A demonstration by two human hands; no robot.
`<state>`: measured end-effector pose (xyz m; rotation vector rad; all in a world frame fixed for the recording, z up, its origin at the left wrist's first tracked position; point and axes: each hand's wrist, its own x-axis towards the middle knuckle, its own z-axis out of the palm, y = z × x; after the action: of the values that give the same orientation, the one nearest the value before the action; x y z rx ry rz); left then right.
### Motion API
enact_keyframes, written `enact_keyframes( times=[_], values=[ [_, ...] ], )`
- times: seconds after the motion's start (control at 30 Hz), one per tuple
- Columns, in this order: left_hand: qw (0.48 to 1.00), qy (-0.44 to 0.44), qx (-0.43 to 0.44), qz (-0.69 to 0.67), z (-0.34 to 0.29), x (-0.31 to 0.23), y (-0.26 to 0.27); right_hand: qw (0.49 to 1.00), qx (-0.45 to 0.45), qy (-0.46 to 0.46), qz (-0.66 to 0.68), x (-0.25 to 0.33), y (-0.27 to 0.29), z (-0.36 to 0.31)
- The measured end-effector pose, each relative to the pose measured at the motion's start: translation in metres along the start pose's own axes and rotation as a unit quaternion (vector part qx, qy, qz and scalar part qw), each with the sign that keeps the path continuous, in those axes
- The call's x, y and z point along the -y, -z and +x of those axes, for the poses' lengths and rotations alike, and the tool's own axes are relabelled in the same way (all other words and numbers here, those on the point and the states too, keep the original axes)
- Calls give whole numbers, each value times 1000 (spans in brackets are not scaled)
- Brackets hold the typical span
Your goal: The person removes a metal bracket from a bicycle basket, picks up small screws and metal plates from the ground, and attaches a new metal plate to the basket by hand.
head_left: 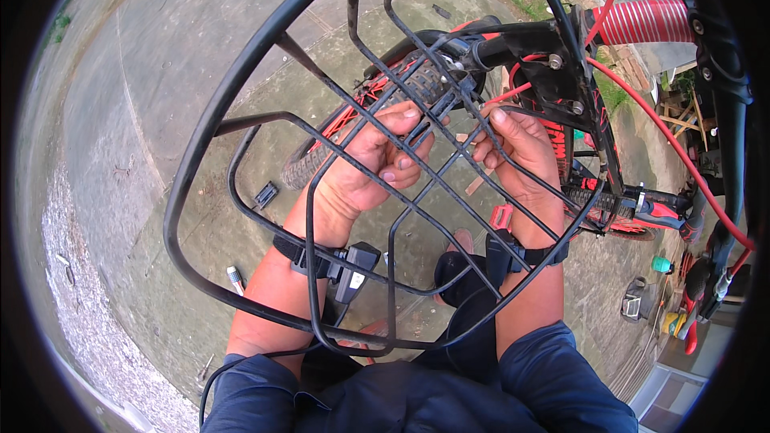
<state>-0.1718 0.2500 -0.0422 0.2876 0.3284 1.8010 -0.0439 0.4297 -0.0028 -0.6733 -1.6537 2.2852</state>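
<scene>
A black wire bicycle basket (186, 164) fills the middle of the view, and both my hands show through its bars. Beyond it is a bicycle with a knobby front tyre (298, 168) and a red-marked rim. My left hand (373, 156) is closed, its fingers curled beside a slim black part near the brake (457, 80) over the tyre. Just right of it, my right hand (521, 148) is also closed, thumb and fingertips pinched together close to the brake. Basket bars cross the fingertips, so what either hand grips is hidden. Both wrists wear black straps with small devices.
Red cables (666, 124) loop from the frame toward the handlebar (726, 136) on the right. On the concrete floor (136, 216) lie a small black pedal-like block (265, 195) and a white-and-black cylinder (235, 279). Assorted tools (682, 322) lie at the right.
</scene>
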Motion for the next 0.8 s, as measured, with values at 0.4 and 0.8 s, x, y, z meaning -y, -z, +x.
enact_keyframes(
  times=[0.4, 0.8],
  values=[
    [1000, 4, 8, -2, 0, 1, 1, 999, 21, -22, 10, 2, 3, 0],
    [1000, -6, 13, -27, 0, 7, 2, 1000, 19, -15, 12, 2, 0, -1]
  ],
)
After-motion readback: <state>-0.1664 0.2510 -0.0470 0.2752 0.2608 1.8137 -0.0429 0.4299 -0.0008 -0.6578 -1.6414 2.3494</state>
